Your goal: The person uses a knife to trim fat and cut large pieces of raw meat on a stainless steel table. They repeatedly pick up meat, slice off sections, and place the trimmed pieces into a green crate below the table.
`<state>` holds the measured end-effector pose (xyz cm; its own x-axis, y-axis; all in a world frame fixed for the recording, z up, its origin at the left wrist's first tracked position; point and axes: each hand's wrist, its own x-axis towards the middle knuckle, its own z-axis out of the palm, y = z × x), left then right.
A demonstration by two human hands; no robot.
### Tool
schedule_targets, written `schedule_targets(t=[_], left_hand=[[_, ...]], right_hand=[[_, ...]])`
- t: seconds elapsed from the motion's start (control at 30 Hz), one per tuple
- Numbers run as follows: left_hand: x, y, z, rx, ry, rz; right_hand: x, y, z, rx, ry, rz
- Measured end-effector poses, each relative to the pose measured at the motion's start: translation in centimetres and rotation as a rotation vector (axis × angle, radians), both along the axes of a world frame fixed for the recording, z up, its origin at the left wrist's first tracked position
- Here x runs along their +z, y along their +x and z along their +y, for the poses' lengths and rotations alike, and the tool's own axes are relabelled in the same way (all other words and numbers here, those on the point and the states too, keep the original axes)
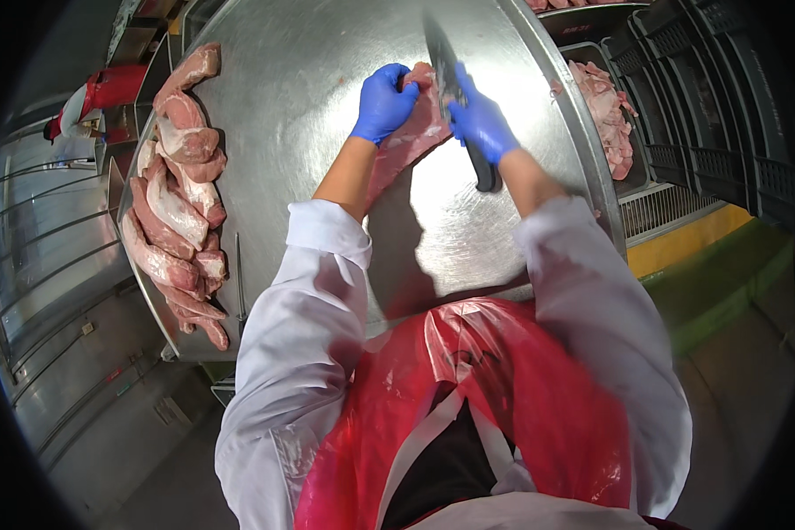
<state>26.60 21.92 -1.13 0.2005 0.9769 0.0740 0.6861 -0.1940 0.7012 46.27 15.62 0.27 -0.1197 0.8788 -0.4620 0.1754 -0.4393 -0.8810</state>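
Observation:
My left hand (386,104), in a blue glove, is closed on the far end of a long strip of raw meat (408,139). The strip slants back toward me across the steel table (300,97), partly hidden under my left forearm. A knife (437,55) with a black handle is gripped in my right hand (486,124), also blue-gloved. Its blade points away from me and lies along the right side of the meat's far end, close to my left fingers. Whether the edge is in the meat I cannot tell.
Several long pieces of raw meat (178,212) are heaped along the table's left edge, beside a thin metal rod (239,276). Beyond the right rim stands a bin of pale trimmings (602,115), near stacked black crates (707,97). Someone in red (115,87) is at far left.

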Motion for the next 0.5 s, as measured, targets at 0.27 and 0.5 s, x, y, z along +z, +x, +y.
schedule_targets(t=[0.27,0.5], left_hand=[[-0.6,-0.1,-0.7,-0.059,-0.019,-0.129],[0.7,-1.7,1.2,0.049,-0.087,-0.19]], right_hand=[[1.1,-0.6,-3.6,0.038,-0.045,0.025],[1.6,-1.5,-10.0,0.153,-0.096,0.14]])
